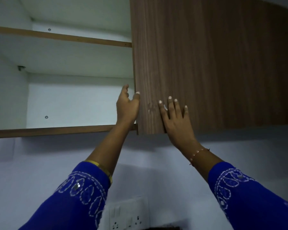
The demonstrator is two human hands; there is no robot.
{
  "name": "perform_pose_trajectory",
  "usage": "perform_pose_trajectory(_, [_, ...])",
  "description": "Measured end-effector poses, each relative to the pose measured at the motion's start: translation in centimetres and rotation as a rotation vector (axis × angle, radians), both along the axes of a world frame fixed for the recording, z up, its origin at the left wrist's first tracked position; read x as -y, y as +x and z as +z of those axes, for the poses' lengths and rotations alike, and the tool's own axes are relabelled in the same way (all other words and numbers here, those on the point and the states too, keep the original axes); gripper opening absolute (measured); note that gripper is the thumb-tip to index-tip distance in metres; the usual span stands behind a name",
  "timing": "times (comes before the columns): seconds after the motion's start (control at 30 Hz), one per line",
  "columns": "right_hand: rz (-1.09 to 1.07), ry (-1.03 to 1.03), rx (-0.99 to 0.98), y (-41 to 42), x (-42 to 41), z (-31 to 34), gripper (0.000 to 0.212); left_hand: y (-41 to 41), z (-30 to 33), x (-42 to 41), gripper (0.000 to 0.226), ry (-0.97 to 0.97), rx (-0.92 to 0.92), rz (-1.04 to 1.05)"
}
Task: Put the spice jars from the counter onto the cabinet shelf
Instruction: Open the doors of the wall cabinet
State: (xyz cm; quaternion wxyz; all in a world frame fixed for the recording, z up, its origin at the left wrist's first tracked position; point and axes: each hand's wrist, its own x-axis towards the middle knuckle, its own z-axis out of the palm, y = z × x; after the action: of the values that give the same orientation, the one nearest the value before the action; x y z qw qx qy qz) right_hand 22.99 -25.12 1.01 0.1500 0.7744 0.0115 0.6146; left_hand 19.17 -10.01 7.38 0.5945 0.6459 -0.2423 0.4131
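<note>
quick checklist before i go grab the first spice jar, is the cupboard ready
1. Brown wood-grain cabinet door swung clear of the opening: ok, the left half stands open.
2. Lower white shelf with brown edge has room: ok, no items show on the visible part.
3. Upper white shelf with brown edge has room: cannot tell, seen from below only.
4. Left hand free: not ok, thumb and fingers grip the door's edge.
5. Right hand free: not ok, flat against the door's face.
6. Spice jars within reach: cannot tell, counter and jars are out of view.
</note>
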Motion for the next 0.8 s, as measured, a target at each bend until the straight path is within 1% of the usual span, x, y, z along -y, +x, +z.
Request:
perform_pose_trajectory(0.1, [0.047,0.027,0.035,0.3,0.3,-0.3,0.118,0.5,0.4,0.8,0.043,0.048,0.021,-0.071])
perform_pose_trajectory(0.17, [0.092,0.063,0.058,0.1,0.2,-0.6,0.116,0.4,0.8,1.2,0.037,0.041,0.035,-0.092])
perform_pose_trajectory(0.23, [0.124,0.081,0.075,-0.5,0.3,-0.7,0.114,0.2,1.5,1.3,0.043,0.023,0.006,-0.141])
perform_pose_trajectory(0.3, [0.142,0.097,0.094,-1.2,0.6,-0.7,0.114,-0.4,2.1,1.6,0.048,0.031,-0.059,-0.246])
perform_pose_trajectory(0.37, [0.164,0.116,0.106,-1.9,0.9,-0.8,0.115,-1.3,2.2,2.0,0.049,0.025,-0.111,-0.352])
perform_pose_trajectory(0.43, [0.196,0.137,0.108,-2.9,1.0,-1.1,0.114,-2.4,2.0,2.6,0.051,-0.004,-0.119,-0.418])
perform_pose_trajectory(0.53, [0.286,0.167,0.105,-4.7,1.7,-1.5,0.106,-4.3,1.8,3.5,0.057,-0.011,-0.108,-0.465])
perform_pose_trajectory(0.63, [0.373,0.216,0.128,-6.9,2.8,-1.6,0.1,-7.3,1.8,4.7,0.057,0.003,-0.095,-0.499])
perform_pose_trajectory(0.73, [0.456,0.263,0.139,-9.5,4.4,-1.9,0.102,-11.2,1.7,6.9,0.055,0.0,-0.07,-0.499])
perform_pose_trajectory(0.8, [0.535,0.304,0.111,-11.5,5.8,-2.1,0.103,-13.7,1.6,8.8,0.054,0.008,-0.052,-0.483])
